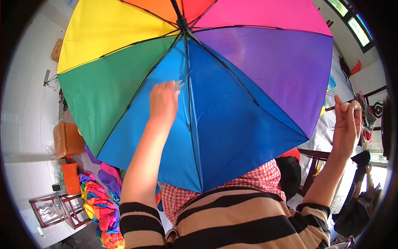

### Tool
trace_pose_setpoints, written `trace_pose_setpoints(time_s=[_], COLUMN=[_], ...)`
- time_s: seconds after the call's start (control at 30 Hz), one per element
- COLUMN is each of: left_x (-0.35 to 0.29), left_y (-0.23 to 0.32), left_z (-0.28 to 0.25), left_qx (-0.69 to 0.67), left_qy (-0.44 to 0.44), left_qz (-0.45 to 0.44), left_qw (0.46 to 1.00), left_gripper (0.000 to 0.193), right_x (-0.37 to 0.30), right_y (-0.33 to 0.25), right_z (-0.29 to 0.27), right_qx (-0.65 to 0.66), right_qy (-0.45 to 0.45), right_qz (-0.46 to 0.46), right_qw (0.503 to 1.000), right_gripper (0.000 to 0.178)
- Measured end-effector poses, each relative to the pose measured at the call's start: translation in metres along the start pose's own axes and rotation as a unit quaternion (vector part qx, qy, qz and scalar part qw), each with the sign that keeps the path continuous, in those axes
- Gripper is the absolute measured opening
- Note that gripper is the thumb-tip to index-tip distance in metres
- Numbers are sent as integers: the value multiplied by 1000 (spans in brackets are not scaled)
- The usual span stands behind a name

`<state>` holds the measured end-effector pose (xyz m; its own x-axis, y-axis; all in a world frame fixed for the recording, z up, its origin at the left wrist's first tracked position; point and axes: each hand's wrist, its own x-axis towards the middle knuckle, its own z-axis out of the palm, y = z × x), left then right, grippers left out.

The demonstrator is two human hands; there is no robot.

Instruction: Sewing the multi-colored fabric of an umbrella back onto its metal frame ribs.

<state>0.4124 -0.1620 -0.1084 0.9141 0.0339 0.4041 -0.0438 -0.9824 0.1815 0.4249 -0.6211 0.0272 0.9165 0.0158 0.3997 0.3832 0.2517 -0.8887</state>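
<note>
An opened rainbow umbrella (244,133) fills the middle of the view, its inner side with black ribs and hub facing me. My left hand (162,103) is closed around a small pair of snips (179,85), whose pale tips point up beside the rib over the light blue panel. Out past the purple panel, apart from the cloth, my right hand (347,124) is raised with fingertips pinched together. Whatever lies between those fingertips, if anything, is too small to make out. The lower edge of the umbrella rests near my red checked apron (261,178).
At the lower left lies a heap of rainbow cloth (101,203) beside a wooden stool (74,211). An orange-brown box (66,140) stands on the left. On the right are a dark wooden frame (311,166) and another person (356,207) in dark clothes.
</note>
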Motion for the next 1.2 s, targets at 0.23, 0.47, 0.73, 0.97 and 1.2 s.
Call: trace_pose_setpoints(time_s=[0.23, 0.47, 0.73, 0.97, 1.2], left_x=[54, 68, 70, 72, 32], left_y=[6, 17, 5, 18, 7], left_z=[7, 3, -9, -8, -6], left_qx=[86, 159, 158, 171, 3], left_qy=[-61, -142, -119, -186, -154], left_qz=[73, 109, 142, 150, -45], left_qw=[992, 971, 970, 956, 987], left_gripper=[6, 7, 9, 8, 15], right_x=[-15, -8, 0, -1, -13], right_y=[-40, -37, -27, -33, 11], right_z=[-3, -19, -46, -49, -4], right_qx=[-28, -7, 14, 19, -70], right_qy=[-11, -16, 18, 67, 62], right_qz=[10, 29, 25, 18, 47], right_qw=[1000, 999, 999, 997, 994], right_gripper=[15, 16, 22, 20, 12])
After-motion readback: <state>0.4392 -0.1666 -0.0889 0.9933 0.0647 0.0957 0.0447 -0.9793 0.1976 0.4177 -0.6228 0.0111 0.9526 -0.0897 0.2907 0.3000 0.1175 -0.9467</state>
